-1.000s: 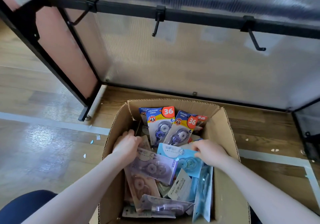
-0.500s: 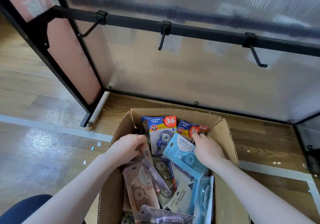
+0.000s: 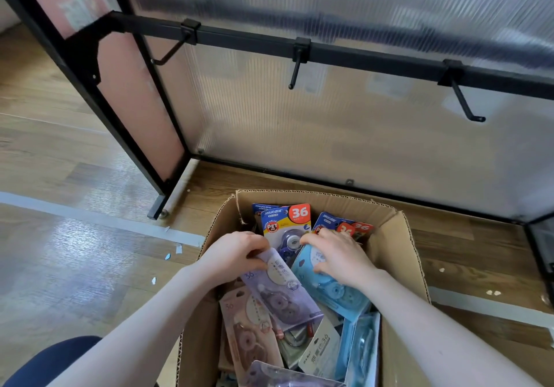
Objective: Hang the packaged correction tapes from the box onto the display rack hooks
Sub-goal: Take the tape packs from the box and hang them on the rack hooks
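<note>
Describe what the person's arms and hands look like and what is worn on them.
Both forearms are bare, with no sleeves in view. The left hand and right hand wear no gloves; no rings, watch or bracelets show. Nails look short and unpainted.

Both bare forearms reach forward from the near edge and angle in towards each other, the left arm from the near left, the right arm from the near right. The left hand (image 3: 236, 253) is palm down, its fingers (image 3: 254, 255) curled and pinched shut around something thin. The right hand (image 3: 338, 254) lies just beside it, knuckles up, fingers spread and bent downward, the fingertips pressed down. The two hands almost touch at their far ends.
</note>
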A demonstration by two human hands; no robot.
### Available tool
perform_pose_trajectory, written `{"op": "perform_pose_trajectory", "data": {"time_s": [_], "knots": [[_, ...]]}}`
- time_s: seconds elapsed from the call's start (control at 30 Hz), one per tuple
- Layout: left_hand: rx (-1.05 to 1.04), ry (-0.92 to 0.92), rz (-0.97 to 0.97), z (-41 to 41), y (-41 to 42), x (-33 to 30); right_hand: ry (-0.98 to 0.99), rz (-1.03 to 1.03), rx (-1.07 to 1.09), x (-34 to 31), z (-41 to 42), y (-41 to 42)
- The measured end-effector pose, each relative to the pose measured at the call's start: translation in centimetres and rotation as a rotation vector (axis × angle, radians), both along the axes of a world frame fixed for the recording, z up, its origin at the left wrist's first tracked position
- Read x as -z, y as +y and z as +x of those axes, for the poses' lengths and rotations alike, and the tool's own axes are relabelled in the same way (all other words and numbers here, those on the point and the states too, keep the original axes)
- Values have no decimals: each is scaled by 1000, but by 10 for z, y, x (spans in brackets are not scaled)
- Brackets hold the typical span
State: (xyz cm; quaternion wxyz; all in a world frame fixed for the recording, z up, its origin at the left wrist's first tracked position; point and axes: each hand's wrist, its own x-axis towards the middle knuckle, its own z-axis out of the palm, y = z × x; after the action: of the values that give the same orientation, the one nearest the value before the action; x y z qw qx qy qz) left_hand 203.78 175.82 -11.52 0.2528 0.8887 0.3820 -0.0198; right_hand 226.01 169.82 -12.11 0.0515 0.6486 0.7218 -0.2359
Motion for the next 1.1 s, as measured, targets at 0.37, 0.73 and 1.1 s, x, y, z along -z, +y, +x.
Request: {"op": "perform_pose_trajectory", "data": {"time_s": [0.37,0.73,1.1], "knots": [[-22,-79,-99,4,8,-5,193,-73,165,-15,31,14],[-57,-19,-78,9,10,-4,98,-170,-2,-32,29,12],[-49,-3,-33,9,9,6,107,-93,132,-25,29,7]]}}
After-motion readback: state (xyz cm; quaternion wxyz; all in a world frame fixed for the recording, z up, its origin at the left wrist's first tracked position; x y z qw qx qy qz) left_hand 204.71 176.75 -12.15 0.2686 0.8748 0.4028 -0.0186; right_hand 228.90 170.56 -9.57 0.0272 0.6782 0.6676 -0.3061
